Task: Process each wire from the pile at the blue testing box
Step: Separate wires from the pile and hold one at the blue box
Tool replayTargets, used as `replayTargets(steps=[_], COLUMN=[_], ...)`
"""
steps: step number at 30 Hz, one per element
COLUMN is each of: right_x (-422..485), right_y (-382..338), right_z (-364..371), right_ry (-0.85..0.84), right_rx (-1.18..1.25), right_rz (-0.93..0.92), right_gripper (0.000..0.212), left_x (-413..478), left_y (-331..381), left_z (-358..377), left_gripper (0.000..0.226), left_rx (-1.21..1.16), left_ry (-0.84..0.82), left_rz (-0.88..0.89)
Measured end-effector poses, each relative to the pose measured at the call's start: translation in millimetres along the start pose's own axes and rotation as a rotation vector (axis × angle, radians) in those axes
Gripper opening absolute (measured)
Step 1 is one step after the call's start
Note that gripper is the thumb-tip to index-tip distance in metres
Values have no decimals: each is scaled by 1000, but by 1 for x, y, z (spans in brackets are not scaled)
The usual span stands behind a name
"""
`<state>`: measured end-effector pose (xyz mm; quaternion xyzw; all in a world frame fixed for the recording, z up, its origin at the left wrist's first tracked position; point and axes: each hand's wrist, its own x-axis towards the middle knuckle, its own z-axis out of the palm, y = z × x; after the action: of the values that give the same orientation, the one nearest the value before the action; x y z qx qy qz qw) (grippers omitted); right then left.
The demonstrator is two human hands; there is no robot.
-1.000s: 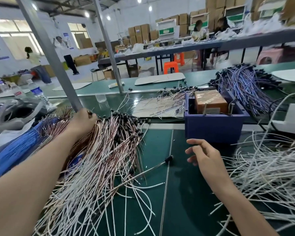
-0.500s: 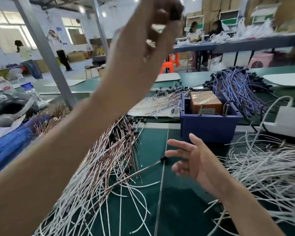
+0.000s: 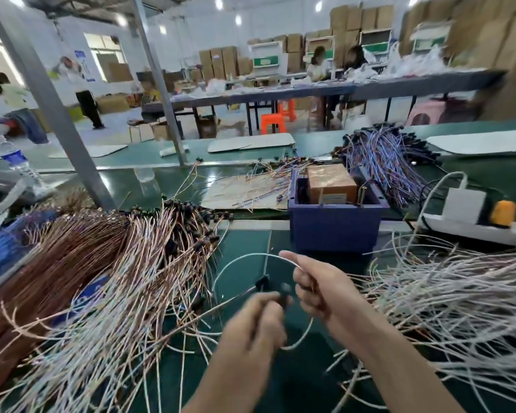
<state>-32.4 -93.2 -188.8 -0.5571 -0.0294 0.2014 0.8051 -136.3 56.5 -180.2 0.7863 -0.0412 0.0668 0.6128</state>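
Observation:
One white wire (image 3: 245,257) curves in a loop between both hands, low in the middle of the green table (image 3: 245,242). My left hand (image 3: 256,323) grips its black connector end. My right hand (image 3: 319,287) pinches the wire a little farther along, close beside the left. The blue testing box (image 3: 334,231) stands just beyond the hands, with a brown block (image 3: 331,183) inside. A large pile of pink-white wires with black connectors (image 3: 125,263) covers the table to the left. A second heap of white wires (image 3: 447,296) spreads to the right.
A white power strip with an orange button (image 3: 474,222) lies right of the box. Blue-purple wires (image 3: 388,156) are heaped behind it, and loose wires lie on cardboard (image 3: 245,192). A slanted metal post (image 3: 57,114) rises at the left. People work at far tables.
My left hand rose from the pile with one wire, then came down to the middle. My right hand, open before, now pinches that wire, and the hands have met.

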Motion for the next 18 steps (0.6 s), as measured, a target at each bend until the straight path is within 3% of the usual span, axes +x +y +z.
replayTargets(steps=[3,5,9,12,15,18], right_x=[-2,-3,-4,-7,-7,-4], right_y=[-2,-1,-1,-5,-6,1], right_z=[6,10,10,9,6,8], right_ry=[1,-34,-95,-105,9,83], right_rx=[-71,-73,-65,104,298,289], right_rz=[-72,-67,-14,-23,-80,-96], right_gripper=[32,38,51,53,57,72], left_x=[38,61,86,100,109,114], left_y=[-7,-4,5,6,6,-2], left_z=[-2,2,10,18,23,19], left_gripper=[31,31,28,30,24,24], left_rx=[-282,-464,-310,-207,-441,-706], left_ry=[195,253,266,329,368,402], left_rz=[-350,-442,-188,-73,-49,-28])
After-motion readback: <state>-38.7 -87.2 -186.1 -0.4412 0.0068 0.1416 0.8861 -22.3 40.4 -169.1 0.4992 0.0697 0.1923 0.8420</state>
